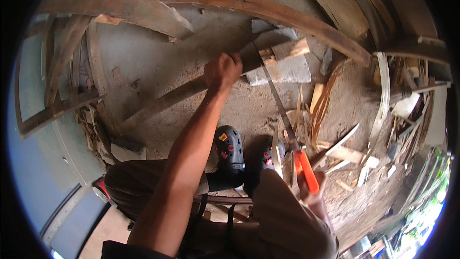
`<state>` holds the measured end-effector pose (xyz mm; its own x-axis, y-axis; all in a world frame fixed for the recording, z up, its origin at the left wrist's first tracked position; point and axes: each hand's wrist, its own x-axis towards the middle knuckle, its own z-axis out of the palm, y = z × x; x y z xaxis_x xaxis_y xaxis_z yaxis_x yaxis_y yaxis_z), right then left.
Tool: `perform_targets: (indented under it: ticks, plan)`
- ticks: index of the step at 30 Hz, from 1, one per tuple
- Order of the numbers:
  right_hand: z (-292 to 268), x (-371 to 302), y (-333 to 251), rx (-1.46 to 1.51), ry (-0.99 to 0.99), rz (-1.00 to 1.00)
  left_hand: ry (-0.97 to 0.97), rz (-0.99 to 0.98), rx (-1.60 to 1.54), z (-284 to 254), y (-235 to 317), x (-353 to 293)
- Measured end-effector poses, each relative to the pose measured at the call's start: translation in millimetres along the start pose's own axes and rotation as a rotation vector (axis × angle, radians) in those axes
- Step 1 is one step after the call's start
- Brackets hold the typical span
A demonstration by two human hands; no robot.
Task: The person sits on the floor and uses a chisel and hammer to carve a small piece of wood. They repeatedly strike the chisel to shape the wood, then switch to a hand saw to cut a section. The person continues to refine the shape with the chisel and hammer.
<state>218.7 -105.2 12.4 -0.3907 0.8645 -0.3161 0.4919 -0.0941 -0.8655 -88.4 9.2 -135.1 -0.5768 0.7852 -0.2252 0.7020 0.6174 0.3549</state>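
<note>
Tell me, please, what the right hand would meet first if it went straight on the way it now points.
Following the saw, the right hand would probably meet the plank first, where the saw crosses it, though the pale slab might come first; depth is unclear.

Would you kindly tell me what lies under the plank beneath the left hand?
A pale block shows under the right end of the plank, with dusty ground alongside the rest. Whatever the wood directly covers cannot be seen.
</note>
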Motion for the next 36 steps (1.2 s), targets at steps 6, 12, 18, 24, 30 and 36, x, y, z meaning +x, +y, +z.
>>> perform_targets:
  ticks: [6, 12, 18, 24, 30, 36]
  plan:
    - [29, 38, 33, 0.079, -0.027, -0.031, -0.049, 0.052, 0.064, 5, -3, 3]
    - [5, -32, 29, 0.041, 0.139, -0.074, 0.089, 0.063, 0.024, 9, -2, 3]
    - [51, 63, 67, 0.061, 0.033, -0.194, 0.038, 0.084, -0.043, 1, -4, 1]
    - [16, -23, 68, -0.228, 0.016, -0.192, -0.014, -0.041, -0.043, -6, 5, 0]
    - [30, 18, 54, -0.027, 0.028, -0.079, -0.007, 0.021, -0.037, -6, 2, -4]
    - [44, 73, 46, 0.014, 0.028, -0.077, -0.054, -0.002, -0.014, -4, 1, -1]
